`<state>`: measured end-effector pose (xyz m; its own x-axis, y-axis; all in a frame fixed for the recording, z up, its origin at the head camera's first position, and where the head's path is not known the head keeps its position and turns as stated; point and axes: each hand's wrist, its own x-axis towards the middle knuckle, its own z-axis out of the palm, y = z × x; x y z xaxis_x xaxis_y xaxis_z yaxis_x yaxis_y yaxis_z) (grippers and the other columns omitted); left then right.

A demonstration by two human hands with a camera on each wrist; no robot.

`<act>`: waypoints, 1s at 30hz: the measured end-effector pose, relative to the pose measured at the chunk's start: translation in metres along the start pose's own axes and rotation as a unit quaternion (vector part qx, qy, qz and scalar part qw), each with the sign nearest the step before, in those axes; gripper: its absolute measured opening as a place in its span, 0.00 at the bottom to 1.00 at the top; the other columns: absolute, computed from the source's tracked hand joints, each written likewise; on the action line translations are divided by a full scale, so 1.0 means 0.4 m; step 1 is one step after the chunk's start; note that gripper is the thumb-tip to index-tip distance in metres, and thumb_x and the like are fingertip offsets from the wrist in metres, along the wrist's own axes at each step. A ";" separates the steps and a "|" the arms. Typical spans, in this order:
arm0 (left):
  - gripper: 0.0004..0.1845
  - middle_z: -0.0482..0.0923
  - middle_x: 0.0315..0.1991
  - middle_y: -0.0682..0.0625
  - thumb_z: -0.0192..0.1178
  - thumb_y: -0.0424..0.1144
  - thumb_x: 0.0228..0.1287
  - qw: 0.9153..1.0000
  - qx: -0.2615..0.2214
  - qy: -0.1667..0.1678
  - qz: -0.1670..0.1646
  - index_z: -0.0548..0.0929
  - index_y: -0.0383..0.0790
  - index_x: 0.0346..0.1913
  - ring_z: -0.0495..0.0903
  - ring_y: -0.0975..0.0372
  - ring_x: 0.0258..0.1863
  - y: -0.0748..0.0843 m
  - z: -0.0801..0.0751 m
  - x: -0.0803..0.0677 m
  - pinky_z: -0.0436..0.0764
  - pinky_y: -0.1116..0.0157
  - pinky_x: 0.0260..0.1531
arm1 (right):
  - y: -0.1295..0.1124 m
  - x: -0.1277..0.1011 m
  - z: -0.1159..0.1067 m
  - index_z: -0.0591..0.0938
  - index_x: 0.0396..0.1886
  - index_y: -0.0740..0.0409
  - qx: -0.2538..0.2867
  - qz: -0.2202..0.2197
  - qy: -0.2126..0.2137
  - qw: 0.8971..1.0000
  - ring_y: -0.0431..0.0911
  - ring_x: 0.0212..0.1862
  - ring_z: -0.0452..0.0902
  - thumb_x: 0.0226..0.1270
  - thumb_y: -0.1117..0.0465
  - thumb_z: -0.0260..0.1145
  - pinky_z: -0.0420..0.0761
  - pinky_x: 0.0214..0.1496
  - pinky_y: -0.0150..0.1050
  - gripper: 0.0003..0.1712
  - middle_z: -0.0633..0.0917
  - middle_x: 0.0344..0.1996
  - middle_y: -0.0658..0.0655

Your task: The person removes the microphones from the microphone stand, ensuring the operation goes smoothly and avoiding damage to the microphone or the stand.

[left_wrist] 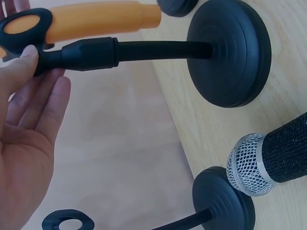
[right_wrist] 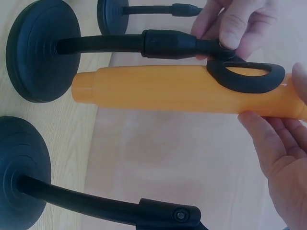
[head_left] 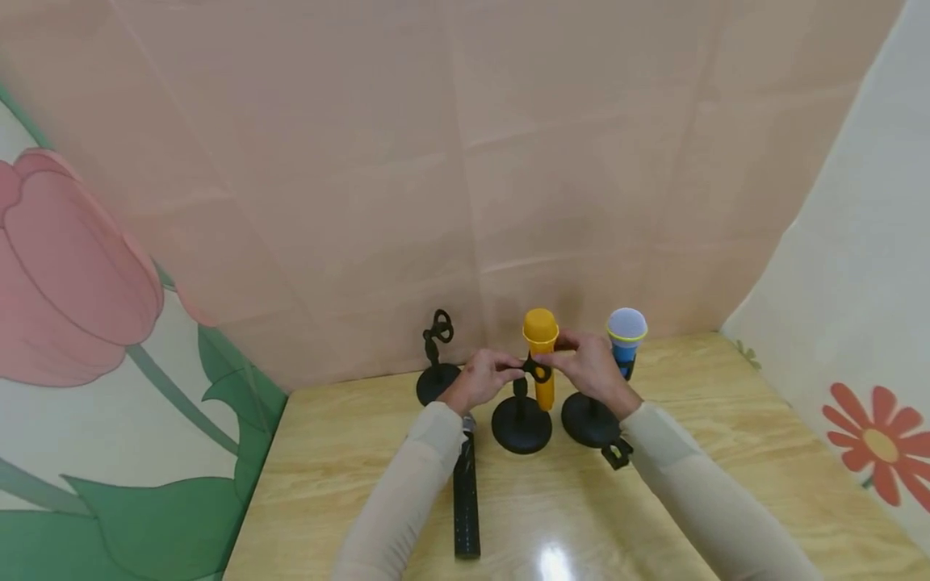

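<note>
On the wooden table (head_left: 349,460), the middle black round-based stand (head_left: 520,432) has an orange cylindrical microphone (head_left: 541,327) along its right side. Behind it, leftward, is a second black round-based stand (head_left: 437,382); before it, leftward, lies a black silver-headed microphone (head_left: 467,504); right of it, a third black round-based stand (head_left: 587,421) and, farther right, a blue pale-headed microphone (head_left: 626,332).

Left sleeve (head_left: 402,504), seven o'clock in the head view: long, pale cream, softly creased
Right sleeve (head_left: 715,502), four o'clock: matching cream, looks plain to me
Cuffs (head_left: 645,425): same pale cloth, ending around the wrists
Left hand (head_left: 481,378), right hand (head_left: 592,367): both bare
</note>
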<state>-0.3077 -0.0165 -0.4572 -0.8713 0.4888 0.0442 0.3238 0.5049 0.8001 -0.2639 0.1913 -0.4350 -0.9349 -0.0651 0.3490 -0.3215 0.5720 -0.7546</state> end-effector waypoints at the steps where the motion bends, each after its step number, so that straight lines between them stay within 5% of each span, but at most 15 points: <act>1: 0.09 0.87 0.45 0.54 0.66 0.39 0.67 1.000 0.001 -0.001 -0.002 0.90 0.43 0.47 0.81 0.65 0.40 0.001 0.000 0.001 0.83 0.65 0.44 | 0.000 0.001 -0.001 0.87 0.47 0.64 0.001 0.001 0.000 1.000 0.58 0.49 0.84 0.58 0.55 0.78 0.82 0.49 0.57 0.21 0.89 0.41 0.61; 30: 0.09 0.86 0.42 0.56 0.65 0.39 0.67 1.000 0.025 -0.008 0.008 0.90 0.41 0.45 0.80 0.65 0.39 0.002 -0.001 -0.001 0.83 0.65 0.45 | -0.002 0.012 -0.017 0.86 0.49 0.63 0.029 -0.011 -0.032 0.999 0.60 0.54 0.81 0.63 0.54 0.74 0.79 0.56 0.60 0.20 0.88 0.45 0.61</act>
<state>-0.3072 -0.0166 -0.4562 -0.8601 0.5080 0.0464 0.3560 0.5325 0.7679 -0.2673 0.1961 -0.4290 -0.9345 -0.1296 0.3316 -0.3486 0.5222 -0.7784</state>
